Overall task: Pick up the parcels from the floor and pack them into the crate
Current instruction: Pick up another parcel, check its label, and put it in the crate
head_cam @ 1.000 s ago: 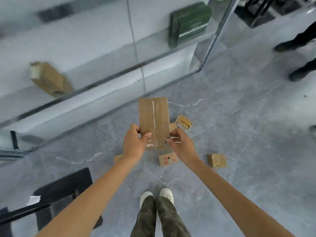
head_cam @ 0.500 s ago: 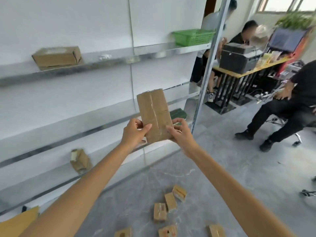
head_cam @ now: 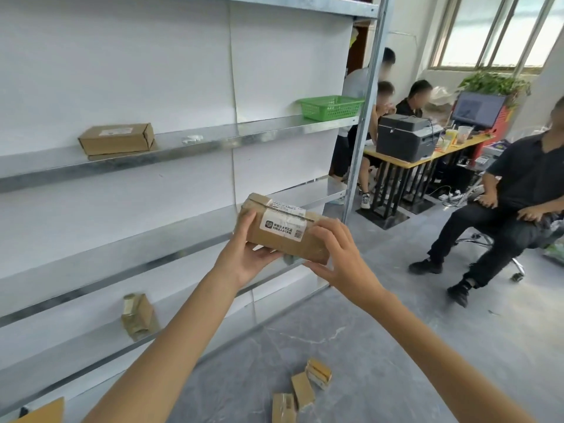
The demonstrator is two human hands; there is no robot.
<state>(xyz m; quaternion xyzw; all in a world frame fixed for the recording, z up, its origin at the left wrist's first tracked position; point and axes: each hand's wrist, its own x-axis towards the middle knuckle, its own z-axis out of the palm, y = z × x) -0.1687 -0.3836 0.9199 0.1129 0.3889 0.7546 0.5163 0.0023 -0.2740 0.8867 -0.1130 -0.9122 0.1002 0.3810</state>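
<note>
Parcel (head_cam: 283,236) is up off the floor and turned label-up, held between both hands.
Three small parcels (head_cam: 302,390) are still on the floor (head_cam: 381,346), nearest the camera. In the last second the held parcel swung from upright to lengthwise, so the pick-up looks done and packing is pending. Left hand (head_cam: 241,259) cups its left end and right hand (head_cam: 338,253) clasps the right end, both clamped on it. The green crate (head_cam: 331,107) sits farther off, at the right end of the shelf (head_cam: 183,151).

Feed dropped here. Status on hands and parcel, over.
Left hand and right hand both hold labelled parcel, raised before shelving. Small parcels left on floor below. Nothing blocking the parcel.
</note>
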